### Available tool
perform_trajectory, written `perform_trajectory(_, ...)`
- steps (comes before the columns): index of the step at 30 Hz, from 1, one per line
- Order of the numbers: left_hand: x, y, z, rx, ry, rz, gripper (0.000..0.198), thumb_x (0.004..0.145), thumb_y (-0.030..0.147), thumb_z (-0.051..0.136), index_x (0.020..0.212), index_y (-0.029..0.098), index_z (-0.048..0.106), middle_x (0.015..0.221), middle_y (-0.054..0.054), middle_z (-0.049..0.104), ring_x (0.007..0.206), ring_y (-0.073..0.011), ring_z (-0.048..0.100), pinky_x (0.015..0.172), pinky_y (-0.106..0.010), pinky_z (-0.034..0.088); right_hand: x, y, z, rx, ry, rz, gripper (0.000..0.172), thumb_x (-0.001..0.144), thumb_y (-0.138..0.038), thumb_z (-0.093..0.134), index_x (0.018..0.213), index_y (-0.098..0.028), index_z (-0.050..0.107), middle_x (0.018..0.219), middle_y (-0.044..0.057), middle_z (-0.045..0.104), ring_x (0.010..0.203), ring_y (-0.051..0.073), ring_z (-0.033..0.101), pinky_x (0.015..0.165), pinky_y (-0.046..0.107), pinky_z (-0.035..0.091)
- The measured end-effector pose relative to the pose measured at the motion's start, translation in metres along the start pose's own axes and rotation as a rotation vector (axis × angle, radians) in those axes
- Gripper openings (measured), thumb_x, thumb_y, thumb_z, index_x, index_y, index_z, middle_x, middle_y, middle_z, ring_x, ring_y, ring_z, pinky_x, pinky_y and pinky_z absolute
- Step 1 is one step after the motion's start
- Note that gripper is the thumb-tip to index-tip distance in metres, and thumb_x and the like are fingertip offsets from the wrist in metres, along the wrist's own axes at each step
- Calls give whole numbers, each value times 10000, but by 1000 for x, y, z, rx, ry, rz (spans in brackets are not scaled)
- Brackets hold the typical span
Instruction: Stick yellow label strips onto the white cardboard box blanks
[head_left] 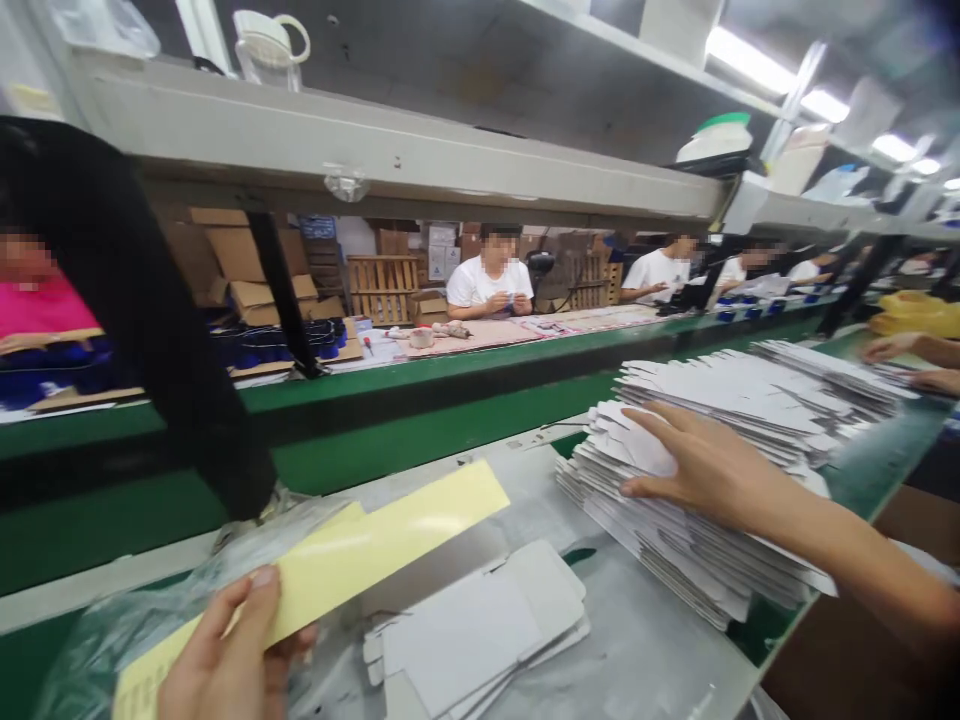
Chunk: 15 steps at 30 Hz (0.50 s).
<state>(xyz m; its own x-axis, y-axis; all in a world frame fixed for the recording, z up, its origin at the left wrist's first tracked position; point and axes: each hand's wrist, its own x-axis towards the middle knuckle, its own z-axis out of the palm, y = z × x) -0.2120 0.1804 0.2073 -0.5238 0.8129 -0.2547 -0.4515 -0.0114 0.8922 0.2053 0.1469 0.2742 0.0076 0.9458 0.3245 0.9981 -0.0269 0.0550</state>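
My left hand (232,640) is closed around a long, glossy yellow paper strip (397,535), its thumb on top. The strip slants up to the right, and its lower end carries rows of small print. On the right, a tall stack of flattened white cardboard boxes (660,545) lies on the bench. My right hand (697,465) rests at the top of that stack, thumb and fingers spread apart over the upper box ends. Between my hands, a few loose flattened white boxes (480,630) lie on the grey bench surface.
More stacked flat boxes (742,395) stand behind the right stack. Another person's hands (900,350) are at the far right. Clear plastic film (112,640) lies at left beside a black post (165,330). A shelf beam (420,150) crosses above; several people sit across the green line.
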Motion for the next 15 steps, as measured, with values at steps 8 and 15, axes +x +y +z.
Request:
perform_trajectory(8,-14,-15,-7,298,-426,114,643,675,616,808,1088,143,673,683,-18,703,624,-165,656,679,-239,565,-6,-172,-9,460,558,-562,282,939,-174,595,1220,-163,580,1175,133,689,1134,262,633,991,442,507)
perform_trajectory(15,-15,-13,-11,339,-581,252,457,834,558,695,1045,152,698,773,-51,738,648,-186,681,662,-269,569,38,-241,13,799,192,-790,158,971,-137,548,1063,-174,671,980,34,748,966,189,669,941,370,483)
